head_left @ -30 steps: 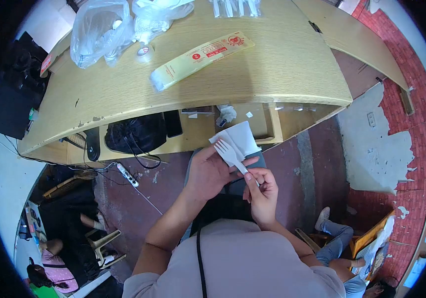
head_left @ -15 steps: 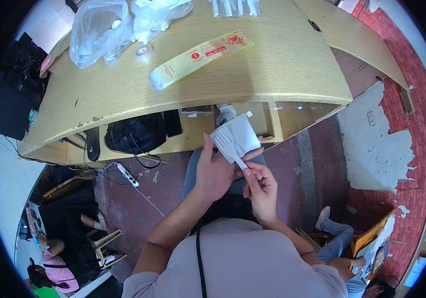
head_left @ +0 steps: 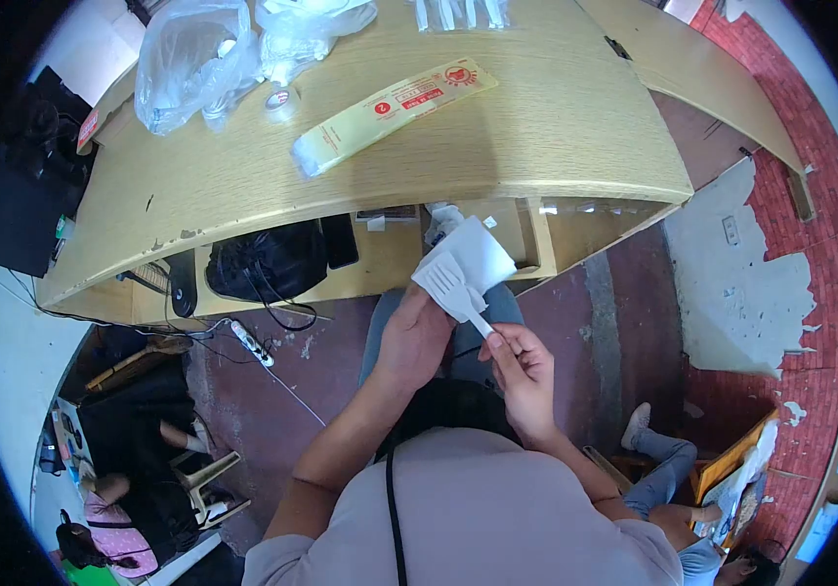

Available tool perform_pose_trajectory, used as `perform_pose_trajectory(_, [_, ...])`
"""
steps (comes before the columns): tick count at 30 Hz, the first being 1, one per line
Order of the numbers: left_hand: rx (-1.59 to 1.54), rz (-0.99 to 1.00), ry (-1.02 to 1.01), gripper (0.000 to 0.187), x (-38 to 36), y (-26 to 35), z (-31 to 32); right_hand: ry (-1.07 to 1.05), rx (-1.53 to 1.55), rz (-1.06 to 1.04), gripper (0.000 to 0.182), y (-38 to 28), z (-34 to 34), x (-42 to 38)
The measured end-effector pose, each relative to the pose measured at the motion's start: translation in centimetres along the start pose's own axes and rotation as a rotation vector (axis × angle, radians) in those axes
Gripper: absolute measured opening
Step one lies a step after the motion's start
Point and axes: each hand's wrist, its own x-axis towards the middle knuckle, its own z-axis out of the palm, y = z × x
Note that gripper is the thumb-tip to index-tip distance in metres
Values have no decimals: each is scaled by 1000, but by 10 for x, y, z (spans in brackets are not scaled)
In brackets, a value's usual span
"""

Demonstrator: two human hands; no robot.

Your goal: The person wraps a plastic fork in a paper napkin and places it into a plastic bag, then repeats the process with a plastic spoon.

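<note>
A white plastic fork (head_left: pixel 450 285) lies tines-up against a folded white paper napkin (head_left: pixel 485 256), in front of my body. My right hand (head_left: pixel 524 376) pinches the end of the fork's handle between thumb and fingers. From the lower left, my left hand (head_left: pixel 415 344) supports the napkin and fork; most of its fingers are hidden behind the paper. Both hands are just below the front edge of the wooden desk (head_left: pixel 575 127).
On the desktop are a long yellow plastic packet (head_left: pixel 399 112), a tape roll (head_left: pixel 282 103), plastic bags (head_left: pixel 194 73) and packed white utensils (head_left: pixel 460 14). A black bag (head_left: pixel 268 264) sits on the shelf below. Two people sit at lower left and lower right.
My left hand has turned from an open palm, its thumb now down at the napkin's edge. The napkin tilts more, and my right hand has shifted slightly right with the fork handle.
</note>
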Motion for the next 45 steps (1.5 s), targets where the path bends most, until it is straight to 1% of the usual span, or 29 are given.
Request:
perform_pose_trajectory(1, [0,-1,0,35,0,1,3,9,-24,-15,14,-1,0,0])
perform_pose_trajectory(2, [20,38,29,34,-1,1,7,9,-24,-13,14,-1,0,1])
perform_pose_trajectory(3, [40,78,58,33,-1,2,8,2,-65,-74,14,-1,0,3])
perform_pose_trajectory(4, [40,79,58,33,-1,2,7,-3,-104,-136,14,-1,-1,3])
perform_pose_trajectory(5, [39,89,52,32,-2,0,4,-3,-104,-136,14,-2,-1,3])
perform_pose_trajectory(7, [38,98,47,31,-3,0,4,10,-41,-22,14,-3,-2,2])
perform_pose_trajectory(10, [17,86,79,30,-6,2,9,7,-13,-18,14,-1,1,2])
perform_pose_trajectory(12, [-75,50,35,30,-7,3,9,5,-12,-17,14,1,0,3])
perform_pose_trajectory(17, [-141,33,-8,31,-6,3,6,4,7,-24,13,4,-1,5])
perform_pose_trajectory(19, [-160,23,-22,32,-6,2,2,-20,123,93,14,1,-2,4])
perform_pose_trajectory(21, [-257,4,-118,33,-5,0,-5,-29,165,121,14,-1,-1,5])
perform_pose_trajectory(23, [-275,5,-125,34,-5,0,-4,-39,206,150,14,-1,-2,6])
perform_pose_trajectory(25, [-290,8,-132,34,-6,0,-4,-56,278,233,15,-1,-4,7])
perform_pose_trajectory(26, [-245,11,-136,35,-6,0,-4,-56,279,233,15,-3,-4,7])
perform_pose_trajectory(28, [-199,12,-142,37,-6,1,-3,-87,384,387,17,-10,-5,6])
perform_pose_trajectory(29, [-157,-3,-102,38,-5,2,-1,-85,385,385,17,-11,-7,7])
perform_pose_trajectory(31, [-115,-17,-61,39,-5,5,4,-179,594,599,20,-13,-11,9])
perform_pose_trajectory(32, [-63,0,-107,40,-5,7,8,-178,594,600,20,-12,-13,9])
perform_pose_trajectory(33, [-11,17,-154,41,-5,8,11,-211,694,653,21,-12,-14,9])
perform_pose_trajectory(34, [-11,17,-154,41,-5,9,13,-246,795,705,23,-11,-15,10])
perform_pose_trajectory(35, [35,47,-207,43,-5,10,15,-246,795,704,23,-10,-16,10])
perform_pose_trajectory(36, [81,77,-259,45,-6,10,16,-269,858,747,23,-8,-17,10])
perform_pose_trajectory(37, [81,76,-259,45,-5,10,14,-292,921,790,24,-6,-18,10])
perform_pose_trajectory(38, [90,70,-263,45,-4,9,9,-292,921,789,24,-5,-18,10])
perform_pose_trajectory(40, [98,66,-268,45,-3,8,1,-334,1037,874,27,-4,-20,11])
perform_pose_trajectory(41, [112,69,-269,43,-2,8,-2,-334,1036,873,27,-3,-20,11])
perform_pose_trajectory(43, [124,69,-272,42,-2,6,-3,-362,891,782,28,-3,-20,10])
perform_pose_trajectory(44, [101,94,-262,39,0,6,-2,-362,890,781,28,-4,-21,10])
perform_pose_trajectory(45, [79,120,-252,36,1,6,-1,-355,808,752,30,-4,-20,11])
